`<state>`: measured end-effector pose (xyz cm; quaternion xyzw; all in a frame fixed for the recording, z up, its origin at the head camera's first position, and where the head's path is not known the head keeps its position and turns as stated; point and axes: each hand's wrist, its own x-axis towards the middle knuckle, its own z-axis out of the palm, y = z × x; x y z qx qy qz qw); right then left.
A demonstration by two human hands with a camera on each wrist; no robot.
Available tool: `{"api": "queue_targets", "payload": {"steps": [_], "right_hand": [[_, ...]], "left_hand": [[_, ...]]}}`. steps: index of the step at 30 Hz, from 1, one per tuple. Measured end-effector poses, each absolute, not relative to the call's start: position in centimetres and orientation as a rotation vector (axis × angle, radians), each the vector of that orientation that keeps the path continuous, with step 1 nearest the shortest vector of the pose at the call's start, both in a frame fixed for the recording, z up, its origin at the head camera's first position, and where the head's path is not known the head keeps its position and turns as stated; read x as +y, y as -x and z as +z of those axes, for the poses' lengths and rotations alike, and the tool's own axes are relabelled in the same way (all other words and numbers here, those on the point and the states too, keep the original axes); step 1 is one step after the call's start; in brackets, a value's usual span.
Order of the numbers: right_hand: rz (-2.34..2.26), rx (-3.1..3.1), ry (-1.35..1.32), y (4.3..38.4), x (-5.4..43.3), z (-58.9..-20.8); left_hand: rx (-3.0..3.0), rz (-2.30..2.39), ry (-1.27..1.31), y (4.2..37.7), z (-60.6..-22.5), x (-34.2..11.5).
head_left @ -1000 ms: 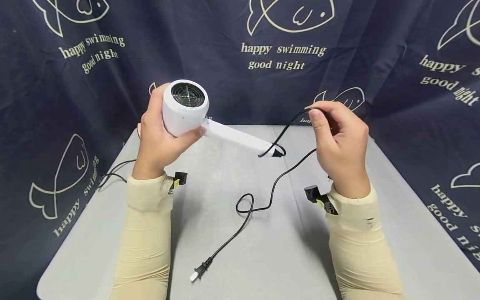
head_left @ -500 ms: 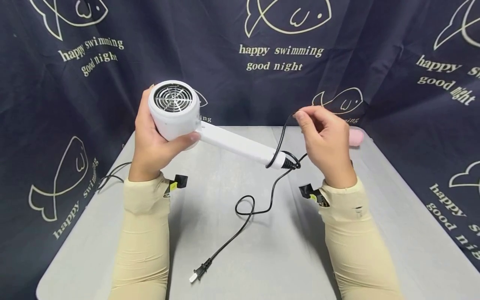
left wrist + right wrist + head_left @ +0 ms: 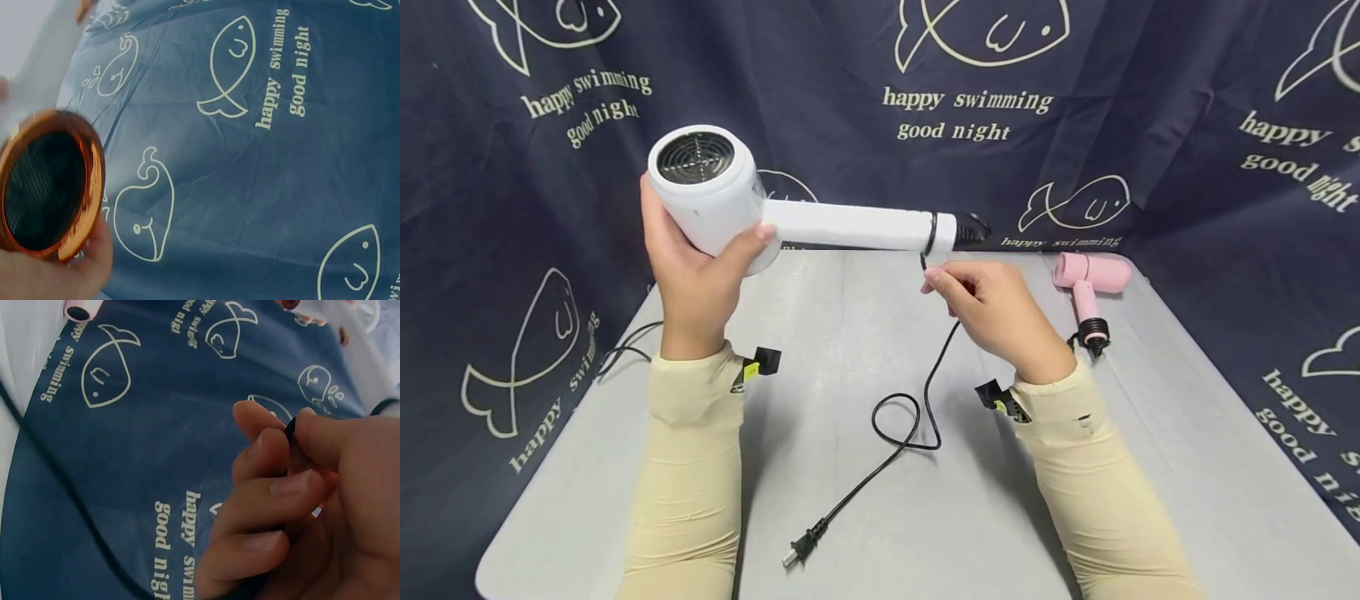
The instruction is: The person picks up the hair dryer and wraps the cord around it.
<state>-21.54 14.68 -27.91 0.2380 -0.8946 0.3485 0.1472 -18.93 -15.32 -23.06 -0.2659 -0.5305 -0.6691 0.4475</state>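
Note:
A white hair dryer (image 3: 850, 225) is held up above the table, its round intake grille facing up and its handle pointing right, nearly level. My left hand (image 3: 688, 267) grips the dryer's head from below and behind. In the left wrist view the copper-rimmed end (image 3: 94, 187) of the head shows beside my fingers. My right hand (image 3: 1000, 304) pinches the black power cord (image 3: 936, 367) between thumb and fingertips, just below the handle's end. One turn of cord lies around that end. From my right hand the cord runs down to a loop on the table and a two-pin plug (image 3: 805, 546).
A pink hair dryer (image 3: 1090, 275) with its cord wound around its handle lies at the table's back right. Thin black cords (image 3: 625, 348) cross the left edge. Dark blue printed cloth (image 3: 850, 67) hangs behind and beside the grey table (image 3: 850, 333).
My right hand has brought the cord from above the handle down below its end, to the left. The dryer has shifted up and left, its handle now level. The pink dryer is now uncovered.

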Motion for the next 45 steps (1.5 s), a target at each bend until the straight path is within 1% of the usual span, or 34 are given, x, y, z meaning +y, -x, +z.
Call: {"api": "queue_targets", "payload": {"steps": [12,17,24,30,34,40,45], "right_hand": [[0.763,-2.451,-1.019,18.9,13.2,-27.1],[0.688,-2.327,-1.043,18.0,13.5,-26.4],[0.656,-2.159,-1.055,17.6,13.8,-25.7],[0.738,-2.098,-0.999,17.5,15.0,-24.9],[0.828,-2.029,-0.99,17.7,15.6,-24.5],[0.981,-1.996,-0.943,17.7,16.1,-24.1],[1.255,-2.043,-0.952,18.0,16.5,-24.6]], "left_hand": [[-1.281,-1.583,0.571,19.7,-23.1,-15.1],[-1.373,-1.519,0.543,19.8,-23.3,-15.1],[-1.52,-1.466,0.489,19.5,-23.3,-14.9],[-1.68,-1.504,0.405,19.2,-23.4,-14.7],[-1.817,-1.427,0.349,18.7,-23.5,-14.9],[-1.818,-1.439,0.455,18.4,-23.4,-15.0],[-1.749,-1.473,0.533,19.3,-24.2,-15.6]]}}
